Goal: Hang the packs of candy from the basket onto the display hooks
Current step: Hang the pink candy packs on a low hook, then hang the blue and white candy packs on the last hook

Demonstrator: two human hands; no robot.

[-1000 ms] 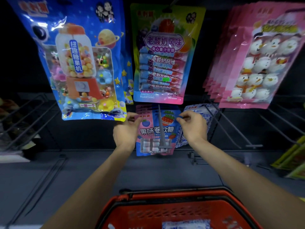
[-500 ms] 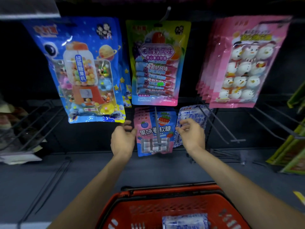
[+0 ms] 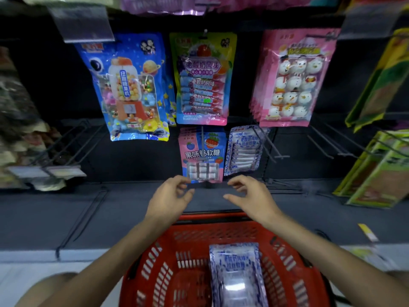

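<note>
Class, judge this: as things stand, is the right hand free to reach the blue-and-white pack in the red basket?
Probably yes: the right hand is empty, and the pack lies uncovered in the basket.

Shop: candy packs (image 3: 202, 79) on display hooks (image 3: 269, 142), red basket (image 3: 192, 240).

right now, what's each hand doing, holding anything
Left hand: open, fingers loosely curled, holding nothing.
Right hand: open, fingers loosely curled, holding nothing.

Both hands — left hand (image 3: 169, 199), right hand (image 3: 251, 196) — hover empty above red basket (image 3: 285, 258).
</note>
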